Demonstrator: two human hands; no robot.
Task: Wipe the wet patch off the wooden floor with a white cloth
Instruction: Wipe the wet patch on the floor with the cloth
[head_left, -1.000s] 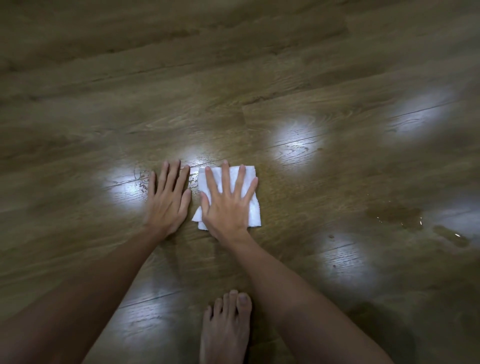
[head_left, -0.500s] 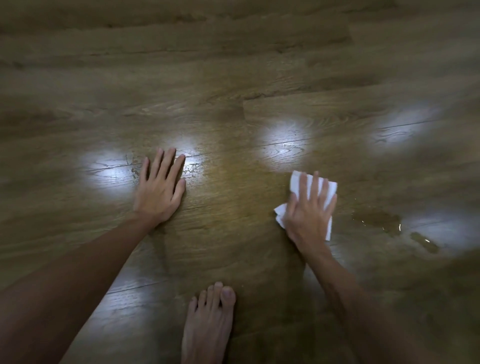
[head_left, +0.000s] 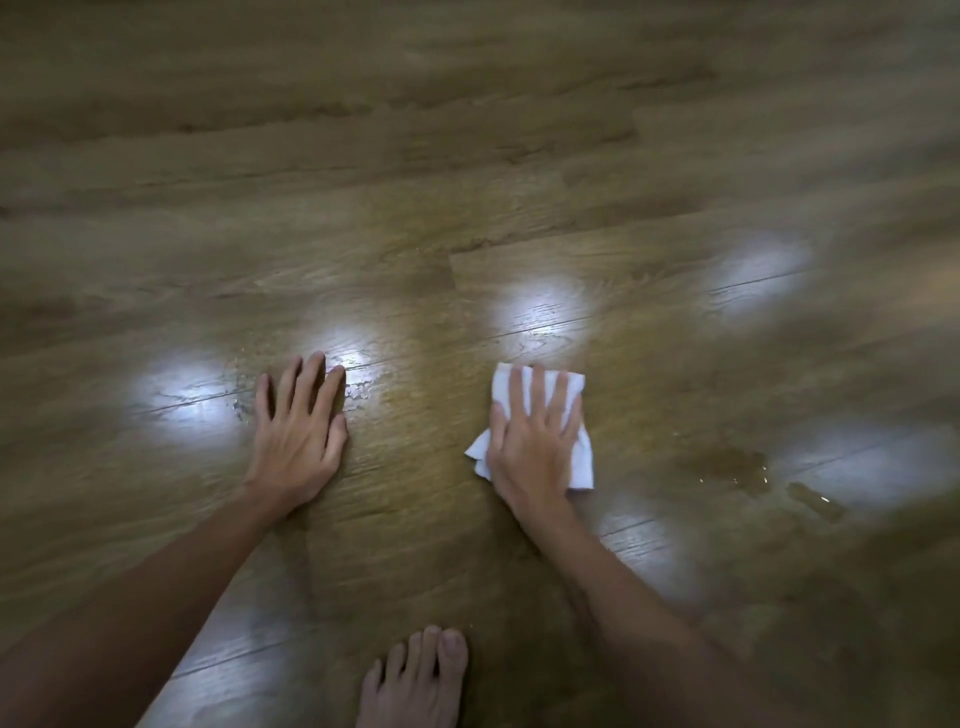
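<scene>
My right hand (head_left: 532, 439) presses flat on a folded white cloth (head_left: 581, 457) on the wooden floor (head_left: 467, 156), fingers straight and spread. A wet patch (head_left: 735, 467) with a smaller streak (head_left: 815, 501) beside it glistens to the right of the cloth, apart from it. My left hand (head_left: 298, 431) lies flat on the floor to the left, fingers straight, holding nothing. Small droplets (head_left: 358, 389) shine just past its fingertips.
My bare foot (head_left: 415, 680) stands on the floor at the bottom centre, between my arms. Bright light reflections (head_left: 540, 306) spot the planks. Nothing else lies on the floor in view.
My right hand slid the cloth from beside my left hand over to the right, toward the wet patch. My left hand stayed planted.
</scene>
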